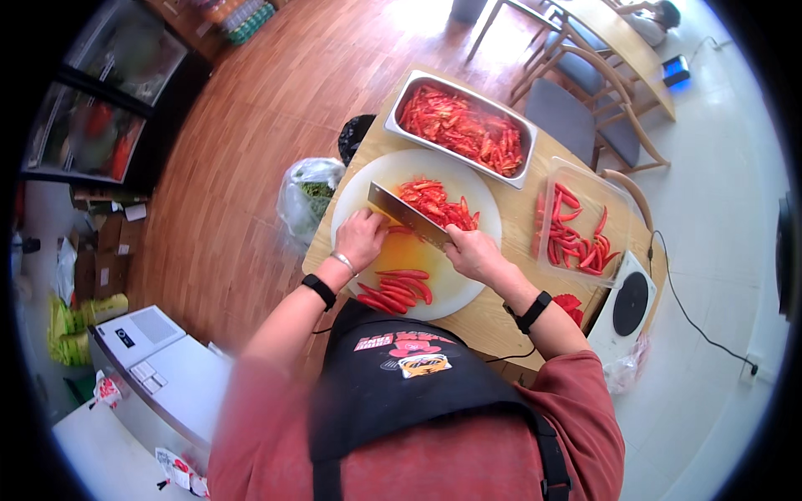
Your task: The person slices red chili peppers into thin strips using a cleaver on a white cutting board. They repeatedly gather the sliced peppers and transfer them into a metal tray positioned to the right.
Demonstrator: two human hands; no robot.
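Note:
My right hand (475,252) is closed round the handle of a cleaver (407,213), whose broad blade slants across a round white cutting board (467,297). Just left of the blade, my left hand (361,237) has its fingertips bent down at one end of a red chili pepper (401,230); the fingers hide whether they grip it. Beyond the blade lies a heap of cut red chilies (438,201). Several whole red chilies (396,292) rest on the board's near side. A steel pan (529,156) full of cut chilies stands behind the board.
A clear plastic tub (617,181) with whole chilies stands right on the wooden table (495,332), near a white hot plate (630,304). A plastic bag of greens (310,197) is on the left. Chairs (557,116) stand beyond; a person (651,22) sits far right.

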